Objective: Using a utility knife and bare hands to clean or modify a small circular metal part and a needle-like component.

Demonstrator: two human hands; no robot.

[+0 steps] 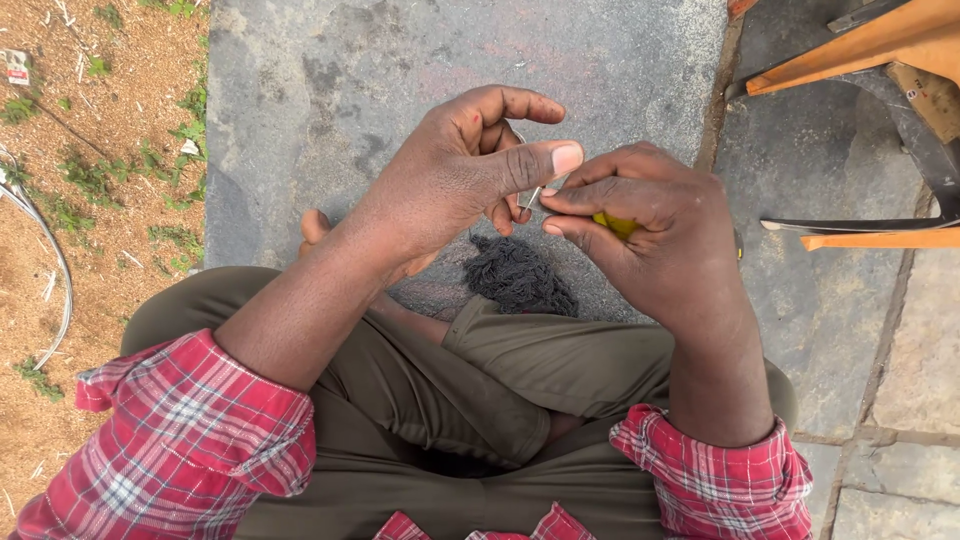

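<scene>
I sat cross-legged on a grey stone slab (400,60), looking down at my own two hands held close together above my knees. My left hand (455,175) came in from seven o'clock, its thumb and fingers pinched narrowly on a small, thin metal piece (531,196); what that piece was, I could not tell. My right hand (650,225) came in from five o'clock, its grip curled shut around a small yellow object (615,224), most of it hidden inside my fingers. The fingertips of both hands met at the metal piece, just right of the centre of the view.

Just below my hands, toward six o'clock, a small dark heap of fine black strands (517,275) lay on the slab, touching the edge of my olive trousers (560,360). My rolled red plaid sleeves (190,430) showed at the bottom edge.

At nine o'clock lay bare brown soil with sparse weeds (90,180) and a pale curved wire (55,270). At two o'clock stood orange wooden pieces with dark metal blades (880,225).
</scene>
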